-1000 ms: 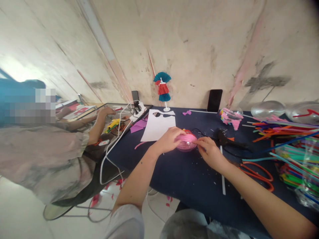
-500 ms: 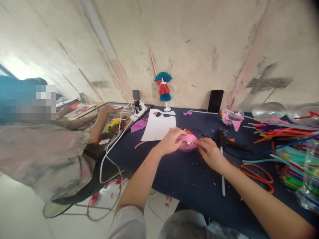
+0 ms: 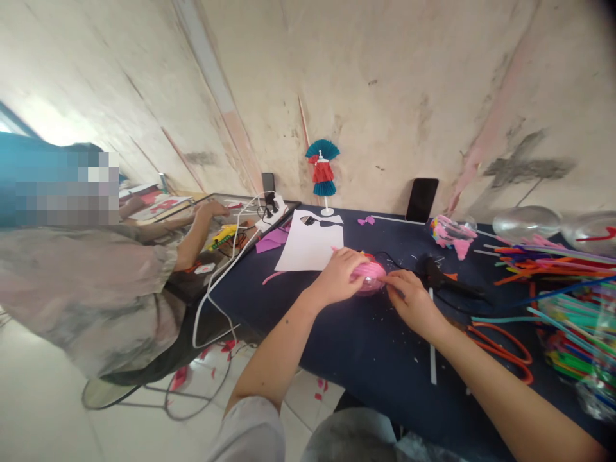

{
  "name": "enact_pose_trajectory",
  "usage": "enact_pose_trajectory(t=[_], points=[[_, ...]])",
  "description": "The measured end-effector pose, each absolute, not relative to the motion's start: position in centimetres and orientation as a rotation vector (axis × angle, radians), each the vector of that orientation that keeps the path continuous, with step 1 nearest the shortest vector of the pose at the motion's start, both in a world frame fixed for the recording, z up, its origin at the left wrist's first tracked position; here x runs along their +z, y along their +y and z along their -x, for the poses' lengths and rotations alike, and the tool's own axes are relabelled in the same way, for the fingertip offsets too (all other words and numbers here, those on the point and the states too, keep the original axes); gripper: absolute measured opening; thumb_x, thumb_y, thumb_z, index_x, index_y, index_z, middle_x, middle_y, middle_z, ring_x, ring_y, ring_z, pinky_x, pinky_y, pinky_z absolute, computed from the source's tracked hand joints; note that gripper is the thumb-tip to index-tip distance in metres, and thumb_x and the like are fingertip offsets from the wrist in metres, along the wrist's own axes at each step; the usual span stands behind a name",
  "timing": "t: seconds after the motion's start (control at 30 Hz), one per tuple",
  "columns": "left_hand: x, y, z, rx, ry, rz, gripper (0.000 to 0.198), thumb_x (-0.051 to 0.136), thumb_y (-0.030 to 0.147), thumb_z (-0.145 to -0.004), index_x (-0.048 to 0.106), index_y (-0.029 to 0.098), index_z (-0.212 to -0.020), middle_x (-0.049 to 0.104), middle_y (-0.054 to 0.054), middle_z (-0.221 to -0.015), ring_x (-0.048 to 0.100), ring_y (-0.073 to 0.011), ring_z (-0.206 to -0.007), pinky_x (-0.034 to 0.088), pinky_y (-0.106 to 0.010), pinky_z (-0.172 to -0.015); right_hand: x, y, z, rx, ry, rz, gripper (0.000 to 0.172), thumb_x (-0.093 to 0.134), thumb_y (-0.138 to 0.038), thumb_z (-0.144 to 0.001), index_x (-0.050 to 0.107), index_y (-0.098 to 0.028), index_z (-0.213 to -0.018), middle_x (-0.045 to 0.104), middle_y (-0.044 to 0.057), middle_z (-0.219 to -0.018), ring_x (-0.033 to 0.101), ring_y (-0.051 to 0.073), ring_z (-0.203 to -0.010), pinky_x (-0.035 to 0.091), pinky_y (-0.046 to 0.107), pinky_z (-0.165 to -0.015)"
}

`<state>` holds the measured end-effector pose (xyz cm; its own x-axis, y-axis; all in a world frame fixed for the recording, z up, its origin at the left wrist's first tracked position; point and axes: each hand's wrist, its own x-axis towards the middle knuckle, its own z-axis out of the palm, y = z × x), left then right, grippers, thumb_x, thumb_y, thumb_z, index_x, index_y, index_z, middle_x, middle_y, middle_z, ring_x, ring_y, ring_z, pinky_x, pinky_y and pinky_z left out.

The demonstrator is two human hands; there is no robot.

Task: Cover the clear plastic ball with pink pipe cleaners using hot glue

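A round pink ball wound with pink strips [image 3: 369,278] rests on the dark blue table [image 3: 346,340]. My left hand [image 3: 339,276] is cupped over its left side and grips it. My right hand [image 3: 410,300] touches its right side, fingertips pinched on a pink strip at the ball's edge. A black glue gun [image 3: 445,281] lies just right of my right hand. A white sheet of paper [image 3: 310,247] lies behind my left hand.
Orange-handled scissors [image 3: 503,340] and a heap of coloured pipe cleaners [image 3: 568,301] fill the right. A paper doll on a stand [image 3: 322,170] and a black phone [image 3: 422,200] lean by the wall. Another person [image 3: 91,289] sits at the left by a power strip [image 3: 269,215].
The view has shifted slightly, so everything sits a little lower and to the right. My hands stay on the pink ball, with the left hand curled a bit further over it.
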<state>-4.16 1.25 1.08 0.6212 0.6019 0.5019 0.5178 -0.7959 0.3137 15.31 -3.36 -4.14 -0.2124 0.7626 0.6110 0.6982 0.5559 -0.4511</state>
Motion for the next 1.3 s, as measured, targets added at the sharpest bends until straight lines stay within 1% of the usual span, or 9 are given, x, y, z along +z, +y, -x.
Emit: enact_pose_trajectory(t=[0.13,0.27,0.43,0.63,0.77,0.9,1.1,1.3], points=[[0.9,1.2,3.4,0.929,1.030,-2.705,0.021,0.056,0.022,-0.078,0.055,0.019,-0.099,0.062,-0.006,-0.100,0.051,-0.0231,-0.099,0.040,-0.040,-0.093,-4.1,-3.4,-15.3,0.097,-1.954,1.181,0.029,0.044,-0.016,-0.085,0.067,-0.024,-0.101,0.062,0.009,-0.092,0.057,0.024,-0.090,0.048,0.044,-0.080],[0.7,1.2,2.9,0.975,1.073,-2.696,0.022,0.057,0.021,-0.077,0.056,0.018,-0.099,0.062,-0.006,-0.099,0.051,-0.0224,-0.096,0.039,-0.039,-0.092,-4.0,-3.5,-15.2,0.099,-1.960,1.189,0.029,0.044,-0.015,-0.085,0.067,-0.023,-0.101,0.062,0.009,-0.092,0.057,0.024,-0.091,0.048,0.044,-0.080],[0.6,1.3,2.5,0.986,1.154,-2.672,0.021,0.057,0.021,-0.076,0.056,0.019,-0.096,0.062,-0.006,-0.096,0.051,-0.0225,-0.093,0.038,-0.040,-0.090,-4.0,-3.6,-15.1,0.075,-1.964,1.184,0.032,0.043,-0.014,-0.085,0.066,-0.024,-0.105,0.063,0.009,-0.092,0.057,0.024,-0.091,0.048,0.044,-0.080],[0.2,1.3,2.2,1.013,1.165,-2.698,0.018,0.058,0.020,-0.075,0.058,0.019,-0.093,0.058,-0.006,-0.093,0.049,-0.0221,-0.093,0.039,-0.040,-0.089,-3.8,-3.7,-14.9,0.078,-1.959,1.192,0.032,0.043,-0.014,-0.085,0.066,-0.025,-0.106,0.063,0.009,-0.093,0.057,0.024,-0.090,0.048,0.044,-0.081],[0.0,1.0,2.2,1.064,1.163,-2.723,0.010,0.057,0.022,-0.077,0.062,0.019,-0.085,0.056,-0.007,-0.094,0.049,-0.0224,-0.094,0.039,-0.041,-0.089,-3.7,-3.8,-14.9,0.109,-1.950,1.188,0.031,0.043,-0.013,-0.085,0.066,-0.024,-0.102,0.063,0.009,-0.093,0.057,0.023,-0.090,0.048,0.044,-0.081],[0.1,0.9,2.2,1.071,1.162,-2.741,0.010,0.059,0.025,-0.077,0.062,0.019,-0.084,0.058,-0.006,-0.093,0.048,-0.0223,-0.092,0.038,-0.041,-0.088,-3.6,-3.7,-14.8,0.168,-1.921,1.184,0.028,0.044,-0.012,-0.084,0.067,-0.022,-0.098,0.063,0.009,-0.093,0.058,0.024,-0.092,0.048,0.045,-0.082],[0.3,0.9,2.3,1.024,1.190,-2.742,0.007,0.059,0.023,-0.076,0.061,0.020,-0.082,0.060,-0.004,-0.092,0.048,-0.0213,-0.089,0.037,-0.039,-0.086,-3.6,-3.6,-14.8,0.320,-1.771,1.113,0.024,0.046,-0.013,-0.083,0.066,-0.022,-0.093,0.065,0.006,-0.087,0.061,0.019,-0.085,0.051,0.037,-0.078],[0.2,1.0,2.4,0.982,1.211,-2.751,0.011,0.061,0.020,-0.073,0.061,0.019,-0.084,0.059,-0.004,-0.093,0.047,-0.0208,-0.090,0.037,-0.038,-0.087,-3.4,-3.9,-15.1,0.144,-1.732,1.160,0.022,0.046,-0.011,-0.081,0.064,-0.020,-0.088,0.064,0.007,-0.086,0.060,0.020,-0.085,0.049,0.037,-0.077]])
